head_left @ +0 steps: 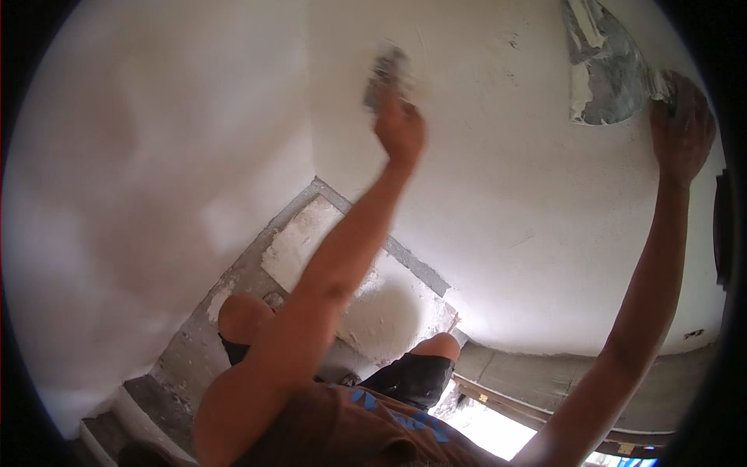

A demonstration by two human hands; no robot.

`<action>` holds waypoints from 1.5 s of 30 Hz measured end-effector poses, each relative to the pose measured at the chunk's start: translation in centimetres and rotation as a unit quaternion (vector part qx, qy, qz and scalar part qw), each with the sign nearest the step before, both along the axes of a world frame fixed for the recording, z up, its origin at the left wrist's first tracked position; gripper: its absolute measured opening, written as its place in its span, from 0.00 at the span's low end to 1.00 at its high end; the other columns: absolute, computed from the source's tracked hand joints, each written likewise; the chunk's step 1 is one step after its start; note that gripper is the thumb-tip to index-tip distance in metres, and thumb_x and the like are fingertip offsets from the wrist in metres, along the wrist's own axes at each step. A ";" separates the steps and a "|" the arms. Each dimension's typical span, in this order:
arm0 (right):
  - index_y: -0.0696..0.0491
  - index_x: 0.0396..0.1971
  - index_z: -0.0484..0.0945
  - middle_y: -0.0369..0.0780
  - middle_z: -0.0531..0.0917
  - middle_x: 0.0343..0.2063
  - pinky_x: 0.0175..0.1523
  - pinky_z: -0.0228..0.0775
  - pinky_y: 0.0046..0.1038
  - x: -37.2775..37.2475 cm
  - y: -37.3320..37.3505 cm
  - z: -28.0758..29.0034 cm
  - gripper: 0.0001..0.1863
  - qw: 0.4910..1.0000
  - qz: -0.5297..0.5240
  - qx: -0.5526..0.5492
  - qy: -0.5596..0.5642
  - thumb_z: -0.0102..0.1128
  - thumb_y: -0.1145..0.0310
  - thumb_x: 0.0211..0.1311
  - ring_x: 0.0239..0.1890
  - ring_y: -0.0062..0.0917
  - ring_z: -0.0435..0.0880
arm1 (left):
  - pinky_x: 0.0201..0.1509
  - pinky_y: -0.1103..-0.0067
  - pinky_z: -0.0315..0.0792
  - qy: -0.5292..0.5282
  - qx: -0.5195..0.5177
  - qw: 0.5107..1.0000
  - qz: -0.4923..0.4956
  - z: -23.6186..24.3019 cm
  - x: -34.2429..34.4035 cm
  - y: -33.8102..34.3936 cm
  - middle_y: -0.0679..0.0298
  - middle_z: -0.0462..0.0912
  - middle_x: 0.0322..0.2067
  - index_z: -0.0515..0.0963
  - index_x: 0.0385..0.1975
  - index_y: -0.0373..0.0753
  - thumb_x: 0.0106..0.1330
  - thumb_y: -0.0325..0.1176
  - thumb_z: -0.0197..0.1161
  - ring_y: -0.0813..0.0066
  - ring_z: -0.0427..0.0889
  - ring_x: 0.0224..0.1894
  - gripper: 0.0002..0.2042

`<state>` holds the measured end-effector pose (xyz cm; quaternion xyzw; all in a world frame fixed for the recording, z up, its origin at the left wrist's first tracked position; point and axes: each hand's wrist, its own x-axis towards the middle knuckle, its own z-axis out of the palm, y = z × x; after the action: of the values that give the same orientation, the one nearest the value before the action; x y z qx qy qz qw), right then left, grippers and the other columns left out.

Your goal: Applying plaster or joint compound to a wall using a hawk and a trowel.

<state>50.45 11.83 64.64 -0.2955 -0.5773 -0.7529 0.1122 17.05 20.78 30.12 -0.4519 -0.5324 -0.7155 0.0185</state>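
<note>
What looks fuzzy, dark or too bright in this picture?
Head view: the left fingers and grey tool they hold are blurred; the head view's corners are black; in the head view a low patch glares white, and soft shadow lies on the pale board.

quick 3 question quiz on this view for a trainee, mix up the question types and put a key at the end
1. Multiple choice: what does the right hand hold?
a) a paint roller
b) a broad grey blade
c) a bucket

2. True or false: the broad grey blade is clean, with nothing smeared on it.

3. Fill in the missing word: the left hand holds a grey tool that shows too ____ to name exactly.

Key:
1. b
2. False; white paste is smeared on it.
3. blurred
</note>
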 end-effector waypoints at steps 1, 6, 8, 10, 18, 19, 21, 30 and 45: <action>0.45 0.54 0.75 0.36 0.83 0.49 0.56 0.74 0.32 -0.2 -0.2 -0.2 0.24 0.999 -0.021 0.005 0.024 0.68 0.63 0.56 0.52 0.27 0.82 | 0.66 0.63 0.67 -0.028 -0.023 0.998 -0.047 -0.7 2.2 -0.9 0.48 0.68 0.64 0.66 0.66 0.41 0.55 0.17 0.55 0.51 0.66 0.67 0.33; 0.44 0.55 0.75 0.36 0.81 0.49 0.58 0.71 0.35 1.0 -1.8 -0.5 0.24 0.997 -0.066 0.002 0.045 0.66 0.62 0.56 0.53 0.29 0.81 | 0.58 0.69 0.73 -0.049 -0.018 0.969 -0.242 0.2 0.4 -9.7 0.50 0.81 0.51 0.74 0.58 0.38 0.58 0.20 0.55 0.55 0.80 0.54 0.24; 0.44 0.56 0.75 0.36 0.80 0.51 0.60 0.69 0.36 -1.5 -2.2 -1.7 0.25 0.995 0.003 -0.009 0.095 0.65 0.63 0.56 0.54 0.29 0.79 | 0.53 0.69 0.75 -0.076 -0.087 0.984 -0.138 2.0 -5.5 -7.8 0.49 0.82 0.48 0.74 0.56 0.37 0.58 0.22 0.56 0.58 0.83 0.49 0.23; 0.44 0.56 0.75 0.36 0.80 0.51 0.59 0.70 0.36 -1.2 -2.5 -1.5 0.25 0.996 0.003 -0.011 0.085 0.65 0.64 0.55 0.54 0.29 0.79 | 0.50 0.67 0.76 -0.110 -0.097 0.985 -0.094 4.8 -8.8 -4.2 0.47 0.83 0.43 0.74 0.56 0.36 0.58 0.23 0.57 0.56 0.85 0.44 0.23; 0.45 0.55 0.75 0.38 0.80 0.51 0.56 0.72 0.38 -1.0 -1.6 -1.0 0.25 0.998 0.028 0.002 0.053 0.65 0.65 0.54 0.52 0.31 0.79 | 0.47 0.63 0.76 0.027 -0.093 0.981 -0.168 0.0 4.0 -6.9 0.43 0.83 0.36 0.74 0.54 0.31 0.54 0.26 0.61 0.46 0.83 0.40 0.23; 0.46 0.55 0.75 0.38 0.80 0.51 0.55 0.72 0.38 -0.6 -1.7 -1.1 0.25 0.998 0.035 -0.003 0.047 0.65 0.64 0.54 0.52 0.31 0.79 | 0.50 0.64 0.76 0.043 -0.038 0.972 -0.226 -0.4 4.7 -9.2 0.45 0.83 0.42 0.76 0.54 0.34 0.56 0.25 0.59 0.47 0.83 0.45 0.22; 0.47 0.55 0.75 0.39 0.80 0.51 0.55 0.72 0.38 -0.5 -1.8 -1.2 0.25 0.999 0.039 0.003 0.037 0.66 0.64 0.54 0.51 0.32 0.80 | 0.54 0.66 0.75 0.062 0.041 0.959 -0.274 -0.6 3.0 -9.9 0.51 0.83 0.47 0.78 0.54 0.40 0.58 0.27 0.63 0.53 0.82 0.51 0.21; 0.47 0.53 0.75 0.38 0.80 0.50 0.54 0.73 0.36 -1.2 -2.0 -1.2 0.26 0.999 0.024 -0.017 0.035 0.70 0.62 0.53 0.50 0.32 0.81 | 0.64 0.67 0.67 0.453 0.211 0.865 -0.048 6.7 -7.6 0.5 0.64 0.76 0.59 0.79 0.55 0.52 0.46 0.21 0.66 0.60 0.72 0.64 0.31; 0.48 0.56 0.74 0.40 0.79 0.52 0.59 0.69 0.40 -2.8 -1.8 -2.8 0.26 0.993 0.048 -0.010 0.105 0.64 0.63 0.55 0.54 0.36 0.78 | 0.54 0.67 0.74 -0.069 -0.049 0.993 -0.084 1.8 -8.0 -1.2 0.43 0.80 0.51 0.71 0.59 0.31 0.58 0.22 0.55 0.49 0.81 0.52 0.25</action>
<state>47.70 10.03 61.87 -0.3460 -0.5829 -0.7060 0.2050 9.08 19.62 31.92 -0.4451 -0.5266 -0.7173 -0.1006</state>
